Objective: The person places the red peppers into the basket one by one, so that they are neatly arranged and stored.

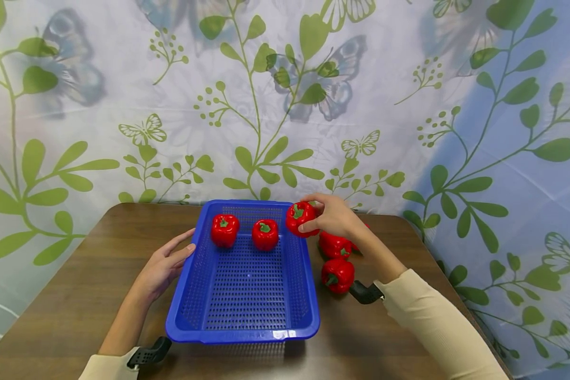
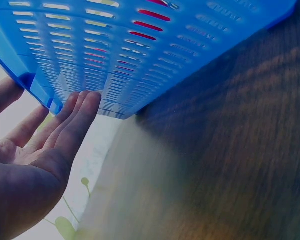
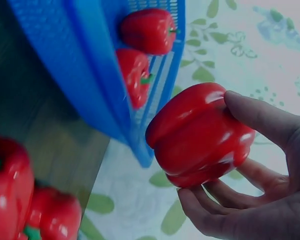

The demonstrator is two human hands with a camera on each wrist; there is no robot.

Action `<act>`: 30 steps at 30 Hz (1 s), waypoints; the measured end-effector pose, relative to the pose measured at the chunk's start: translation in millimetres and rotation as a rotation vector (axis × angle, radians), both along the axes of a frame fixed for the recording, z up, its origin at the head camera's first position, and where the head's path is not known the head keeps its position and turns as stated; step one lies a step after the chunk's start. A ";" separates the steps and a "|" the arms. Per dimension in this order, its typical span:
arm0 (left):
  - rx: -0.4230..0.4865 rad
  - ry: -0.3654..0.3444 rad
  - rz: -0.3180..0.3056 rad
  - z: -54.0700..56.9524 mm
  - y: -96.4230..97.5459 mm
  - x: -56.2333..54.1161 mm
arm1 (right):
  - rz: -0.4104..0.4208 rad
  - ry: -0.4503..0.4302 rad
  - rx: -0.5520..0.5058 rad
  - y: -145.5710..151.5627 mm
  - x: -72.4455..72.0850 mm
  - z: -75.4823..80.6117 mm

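On the brown worktop (image 1: 76,274), a blue perforated basket (image 1: 242,336) stood before a patterned curtain (image 1: 171,100) printed with green leaves and butterflies. Two red peppers, a left pepper (image 1: 225,230) and a middle pepper (image 1: 265,235), sat side by side, apart from each other, at the basket's far end, stems up. Outside the right wall lay a near pepper (image 1: 338,275) and, just beyond it, a farther pepper (image 1: 333,246); more red showed behind the right forearm, too covered to count. The held pepper (image 1: 298,224) was at the far right corner of the basket, raised by the right hand (image 1: 332,215), with the rim between it and the middle pepper; contact with that rim could not be determined. The right hand came in from the right, thumb and fingers curved round opposite sides of the held pepper. The left hand (image 1: 163,264) held nothing in its grasp; its fingers were extended, fingertips against the basket's left side. Each forearm bore a cream sleeve (image 1: 437,316) and a black wrist fitting (image 1: 366,292).
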State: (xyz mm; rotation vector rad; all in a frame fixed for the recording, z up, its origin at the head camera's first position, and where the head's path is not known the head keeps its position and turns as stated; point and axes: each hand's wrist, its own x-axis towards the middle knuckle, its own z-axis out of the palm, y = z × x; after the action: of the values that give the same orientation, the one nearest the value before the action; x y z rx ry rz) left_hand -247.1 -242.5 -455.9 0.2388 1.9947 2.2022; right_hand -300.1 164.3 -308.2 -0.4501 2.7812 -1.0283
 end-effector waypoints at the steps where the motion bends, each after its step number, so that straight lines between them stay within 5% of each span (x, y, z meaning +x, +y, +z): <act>1: 0.000 0.001 0.000 -0.2 -0.1 -0.1 | 0.005 -0.001 -0.013 -3.6 -0.2 -0.1; 12: -0.003 -0.009 0.007 -0.1 -0.3 0.4 | 0.047 -0.034 -0.159 -47.1 0.0 -7.1; 30: 0.009 0.001 -0.002 0.7 1.3 -0.7 | 0.043 -0.113 -0.225 -103.7 0.2 -37.1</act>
State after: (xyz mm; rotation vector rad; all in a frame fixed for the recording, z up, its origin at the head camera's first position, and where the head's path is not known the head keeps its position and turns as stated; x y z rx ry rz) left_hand -247.8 -241.2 -455.2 0.2427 1.9849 2.2110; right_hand -299.9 60.6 -345.3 -0.4609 2.5577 -1.3196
